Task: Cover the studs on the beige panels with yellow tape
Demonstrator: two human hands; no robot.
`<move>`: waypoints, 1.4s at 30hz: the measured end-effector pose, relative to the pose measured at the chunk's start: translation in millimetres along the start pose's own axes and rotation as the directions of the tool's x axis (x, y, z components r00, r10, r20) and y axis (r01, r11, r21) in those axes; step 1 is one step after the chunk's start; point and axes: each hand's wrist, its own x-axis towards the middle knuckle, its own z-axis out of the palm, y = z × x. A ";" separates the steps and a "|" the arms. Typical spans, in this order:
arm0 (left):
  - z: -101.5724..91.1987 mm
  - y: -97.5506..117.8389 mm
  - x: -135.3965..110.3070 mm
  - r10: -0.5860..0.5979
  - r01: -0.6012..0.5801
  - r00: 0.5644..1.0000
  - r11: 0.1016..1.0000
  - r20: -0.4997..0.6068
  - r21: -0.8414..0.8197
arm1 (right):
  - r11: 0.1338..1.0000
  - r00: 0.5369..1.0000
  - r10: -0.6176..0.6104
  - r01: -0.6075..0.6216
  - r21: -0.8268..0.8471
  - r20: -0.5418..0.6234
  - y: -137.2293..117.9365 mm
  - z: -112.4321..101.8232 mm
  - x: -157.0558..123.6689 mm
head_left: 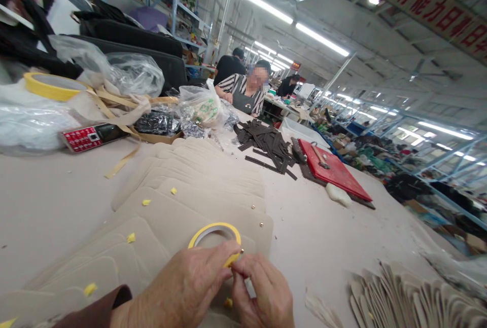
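Note:
My left hand (186,282) is closed on a roll of yellow tape (216,226), its thumb and fingers gripping the ring's near right edge. Thumb and forefinger of my right hand (262,287) are pinched together at that same edge, where a bit of yellow tape shows between the fingertips. Both hands are over overlapping beige fabric pieces (182,176) spread on the table. Small yellow tape bits (131,238) are stuck on several pieces, and small metal studs (261,225) show near their right edge.
Dark strips (266,140) lie in a heap near a red board (331,168) with a hammer (320,156) on it. Another yellow tape roll (55,86) rests among plastic bags at left. Beige pieces (414,297) stand stacked at lower right. A person (243,89) sits across the table.

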 end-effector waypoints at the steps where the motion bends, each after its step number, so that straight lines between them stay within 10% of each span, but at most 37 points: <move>1: 0.0 0.7 0.5 -0.013 0.013 1.000 1.000 0.009 -0.011 | 0.999 0.999 -0.003 0.002 -0.039 -0.035 0.1 1.8 -1.0; 6: 1.2 -1.1 1.5 -0.029 0.028 0.999 0.999 0.022 0.039 | 0.985 0.996 0.046 -0.058 -0.160 -0.078 -4.6 9.1 -9.6; 9: 1.5 -1.6 1.7 -0.026 0.027 1.000 0.997 -0.012 0.078 | 0.951 0.955 0.293 -0.297 -0.082 -0.052 -11.0 13.4 -13.8; 11: 1.3 -0.3 1.6 0.005 0.002 0.998 0.994 -0.064 0.105 | 0.808 0.812 0.584 -0.583 0.091 0.019 -12.1 13.6 -12.6; 14: 1.6 1.8 0.0 0.092 -0.078 0.992 0.986 -0.091 0.144 | 0.364 0.448 0.868 -0.867 0.340 0.213 -2.2 5.4 -6.0; 17: 3.4 0.9 -1.5 0.080 -0.078 0.997 0.963 0.003 0.257 | 0.155 0.296 0.898 -0.905 0.397 0.326 16.0 -6.4 -3.9; 23: 8.6 -3.3 3.7 -0.220 0.054 0.932 0.870 0.288 0.490 | 0.279 0.348 0.855 -0.933 0.225 0.384 28.0 -3.5 -17.7; 32: 12.8 -1.4 4.1 -0.215 0.036 0.929 0.863 0.302 0.504 | 0.745 0.708 0.665 -0.652 -0.143 0.236 19.2 12.0 -12.6; 37: 12.6 0.0 3.3 -0.232 0.032 0.910 0.865 0.343 0.501 | 0.752 0.717 0.659 -0.630 -0.195 0.226 21.4 14.4 -18.3; 42: 11.6 -1.8 2.0 -0.236 0.055 0.920 0.869 0.314 0.492 | 0.613 0.584 0.780 -0.786 -0.083 0.223 28.9 5.1 -29.7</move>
